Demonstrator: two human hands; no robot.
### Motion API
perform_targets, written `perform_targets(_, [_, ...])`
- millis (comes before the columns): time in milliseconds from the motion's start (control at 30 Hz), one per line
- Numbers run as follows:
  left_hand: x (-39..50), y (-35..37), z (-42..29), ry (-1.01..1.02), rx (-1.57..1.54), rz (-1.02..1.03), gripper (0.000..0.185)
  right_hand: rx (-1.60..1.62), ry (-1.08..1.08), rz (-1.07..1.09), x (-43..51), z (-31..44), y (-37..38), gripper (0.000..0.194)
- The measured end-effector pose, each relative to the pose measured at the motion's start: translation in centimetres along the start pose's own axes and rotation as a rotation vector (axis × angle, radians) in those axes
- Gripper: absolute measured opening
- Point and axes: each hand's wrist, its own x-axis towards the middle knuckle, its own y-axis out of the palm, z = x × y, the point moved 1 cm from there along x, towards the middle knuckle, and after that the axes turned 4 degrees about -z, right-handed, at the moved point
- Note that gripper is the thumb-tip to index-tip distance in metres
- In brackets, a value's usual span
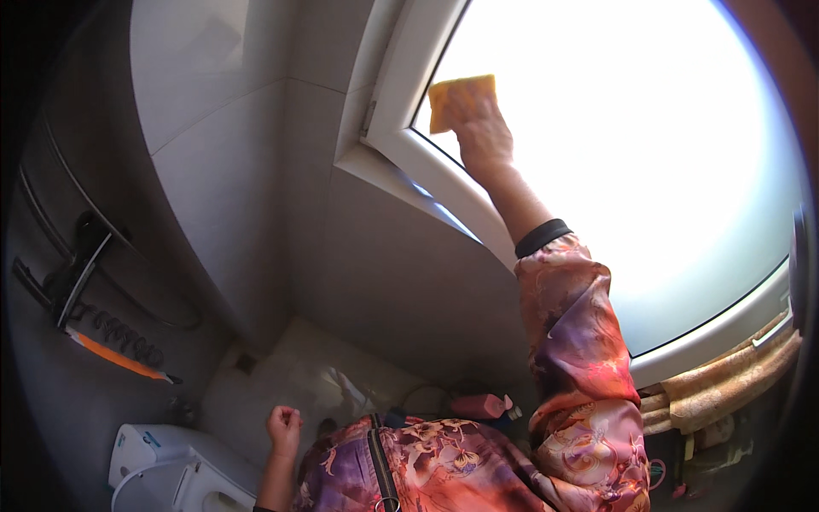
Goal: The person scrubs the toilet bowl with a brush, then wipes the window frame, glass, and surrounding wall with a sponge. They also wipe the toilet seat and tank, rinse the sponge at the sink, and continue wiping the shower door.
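Observation:
My right hand (484, 137) presses a yellow cleaning cloth (462, 86) flat to the window pane (614, 160), close to the frame's lower left corner. Strong light fills the glass behind it. The white window frame (419, 144) is swung out from its wall opening, with a hinge at its left side. Low in the view, my left hand (285, 427) hangs in the air with its fingers curled in. I see nothing held in it.
A white toilet (182, 470) stands at the lower left. Above it, a shower fitting and an orange-handled tool (118, 355) hang by the wall. A pink bottle (480, 406) is near the floor, and patterned towels (729, 387) hang at the right beneath the window.

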Motion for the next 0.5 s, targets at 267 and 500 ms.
perform_targets(267, [-2.1, -3.1, 1.2, -0.030, -0.027, -0.223, 0.011, 0.106, -0.006, -0.164, 2.7, 0.2, 0.8, 0.038])
perform_targets(500, [-4.1, -5.6, 1.8, -0.102, -0.030, -0.288, 0.011, -0.088, -0.140, -0.550, 13.0, 3.6, -4.7, 0.025])
